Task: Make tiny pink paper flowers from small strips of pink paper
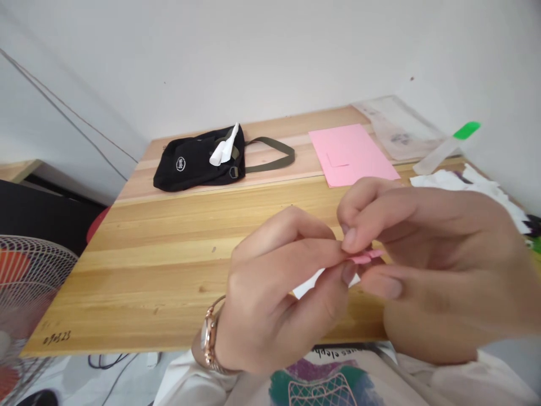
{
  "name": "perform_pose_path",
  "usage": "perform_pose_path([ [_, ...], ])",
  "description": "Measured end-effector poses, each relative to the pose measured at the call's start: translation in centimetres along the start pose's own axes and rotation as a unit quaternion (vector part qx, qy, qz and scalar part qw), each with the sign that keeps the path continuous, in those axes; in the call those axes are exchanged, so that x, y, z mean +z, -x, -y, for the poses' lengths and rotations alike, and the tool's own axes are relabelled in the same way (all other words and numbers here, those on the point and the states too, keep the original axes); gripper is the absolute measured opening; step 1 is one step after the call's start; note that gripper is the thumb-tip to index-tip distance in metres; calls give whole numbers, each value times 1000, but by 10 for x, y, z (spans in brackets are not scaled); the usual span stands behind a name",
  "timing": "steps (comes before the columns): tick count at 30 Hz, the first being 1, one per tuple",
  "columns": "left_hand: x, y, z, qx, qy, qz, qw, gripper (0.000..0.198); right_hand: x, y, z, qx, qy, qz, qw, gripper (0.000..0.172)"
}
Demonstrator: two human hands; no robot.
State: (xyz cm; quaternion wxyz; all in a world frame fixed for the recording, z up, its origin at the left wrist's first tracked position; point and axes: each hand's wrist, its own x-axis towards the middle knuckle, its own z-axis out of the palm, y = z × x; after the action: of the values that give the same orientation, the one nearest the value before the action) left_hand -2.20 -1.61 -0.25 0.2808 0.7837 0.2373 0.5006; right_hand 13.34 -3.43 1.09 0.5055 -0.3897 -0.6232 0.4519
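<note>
Both hands pinch one small folded pink paper piece [367, 257] above the near edge of the desk [169, 254]. The left hand [274, 293], wearing a wristwatch [208, 338], grips its left end between thumb and fingers. The right hand [426, 259] grips its right end. Beyond the paper piece lies a pink sheet [350, 153]; far left of that sheet lies a black bag [198, 160].
</note>
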Motion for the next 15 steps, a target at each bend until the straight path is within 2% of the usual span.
perform_pose_path([
  [8, -1, -2, 1, 6, 10, 0, 1000, 10, 4, 0, 0, -28, 43, -53, 997, 8],
  [15, 0, -2, 1, 15, 10, -5, 1000, 10, 5, -1, 1, -30, 28, -48, 998, 9],
])
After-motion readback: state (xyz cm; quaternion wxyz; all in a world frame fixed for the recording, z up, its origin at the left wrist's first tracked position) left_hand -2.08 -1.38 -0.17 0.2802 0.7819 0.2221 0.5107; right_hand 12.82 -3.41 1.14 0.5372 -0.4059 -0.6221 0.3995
